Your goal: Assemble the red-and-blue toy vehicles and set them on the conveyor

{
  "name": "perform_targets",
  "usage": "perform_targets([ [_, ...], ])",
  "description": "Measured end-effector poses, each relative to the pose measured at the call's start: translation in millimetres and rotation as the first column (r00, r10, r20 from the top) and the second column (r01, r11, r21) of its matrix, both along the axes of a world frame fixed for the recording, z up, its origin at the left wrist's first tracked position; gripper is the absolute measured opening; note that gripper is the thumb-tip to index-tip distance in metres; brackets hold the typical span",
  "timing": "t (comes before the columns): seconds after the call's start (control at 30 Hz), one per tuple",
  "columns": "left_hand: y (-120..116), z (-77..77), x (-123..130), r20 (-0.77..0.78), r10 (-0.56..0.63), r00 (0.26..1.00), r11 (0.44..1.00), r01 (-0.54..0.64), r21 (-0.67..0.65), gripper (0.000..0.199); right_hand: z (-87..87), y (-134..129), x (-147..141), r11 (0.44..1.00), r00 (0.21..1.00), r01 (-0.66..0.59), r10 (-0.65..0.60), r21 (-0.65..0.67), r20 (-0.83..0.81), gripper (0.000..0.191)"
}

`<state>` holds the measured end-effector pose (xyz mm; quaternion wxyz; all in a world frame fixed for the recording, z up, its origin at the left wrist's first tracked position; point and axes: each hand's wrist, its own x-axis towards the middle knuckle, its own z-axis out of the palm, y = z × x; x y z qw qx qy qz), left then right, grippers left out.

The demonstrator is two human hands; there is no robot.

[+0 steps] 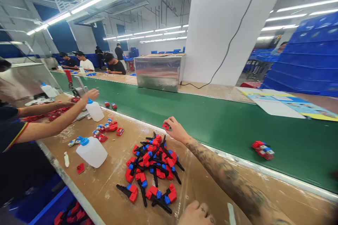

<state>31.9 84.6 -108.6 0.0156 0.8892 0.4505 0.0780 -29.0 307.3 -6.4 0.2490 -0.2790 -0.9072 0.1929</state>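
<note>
My right hand [175,130], at the end of a tattooed forearm, reaches over the near edge of the green conveyor belt. It pinches a small red plastic piece [166,126] between thumb and fingers. At the bottom edge is my left hand [196,214], partly cut off, with curled fingers; what they hold, if anything, is hidden. Left of both hands, a pile of red, blue and black plastic parts [148,160] lies on the brown worktable [111,190]. Each part has a long black stick-like piece.
White bottles with blue caps [92,152] and red-and-white toy pieces [105,130] stand to the left. A co-worker's arms [55,119] work there beside a clamp [70,81]. On the green belt [211,116] rides a red toy piece [263,150]. A blue bin [52,204] sits below the table.
</note>
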Motion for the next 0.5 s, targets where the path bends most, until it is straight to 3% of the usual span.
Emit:
perform_targets([
  [0.1,-6.2,31.7,-11.7,-0.042,-0.104,0.994,0.977,0.11,0.183,0.022,8.6,-31.1,77.2,0.999,0.991,-0.033,0.036,0.031,-0.128,0.03],
  [0.17,-11.1,51.5,-16.2,-0.097,-0.122,0.988,0.981,0.135,0.141,0.014,8.4,-54.8,131.0,0.999,0.981,0.029,-0.037,-0.046,-0.193,0.028],
  [0.23,-17.5,65.0,-19.0,-0.159,-0.141,0.977,0.988,0.148,0.035,0.008,1.3,-77.5,183.5,0.962,0.95,0.138,-0.196,-0.236,-0.244,0.035],
  [0.27,-21.6,68.7,-20.4,-0.165,-0.165,0.972,0.986,0.165,-0.014,0.007,-4.7,-88.3,208.5,0.91,0.909,0.175,-0.296,-0.375,-0.293,0.038],
  [0.33,-31.1,71.1,-24.0,-0.106,-0.19,0.976,0.979,0.181,-0.088,0.011,-20.5,-109.4,254.6,0.748,0.774,0.158,-0.499,-0.644,-0.39,0.04],
  [0.4,-41.5,69.5,-28.1,0.004,-0.179,0.984,0.976,0.178,-0.128,0.017,-37.5,-129.8,292.8,0.603,0.624,0.077,-0.651,-0.794,-0.434,0.038],
  [0.43,-46.2,68.3,-29.7,0.048,-0.163,0.985,0.978,0.168,-0.126,0.02,-45.1,-139.3,308.2,0.563,0.57,0.051,-0.695,-0.825,-0.439,0.039],
  [0.5,-53.5,66.5,-31.7,0.085,-0.115,0.99,0.989,0.122,-0.08,0.029,-55.8,-155.8,331.8,0.536,0.494,0.018,-0.739,-0.844,-0.458,0.045],
])
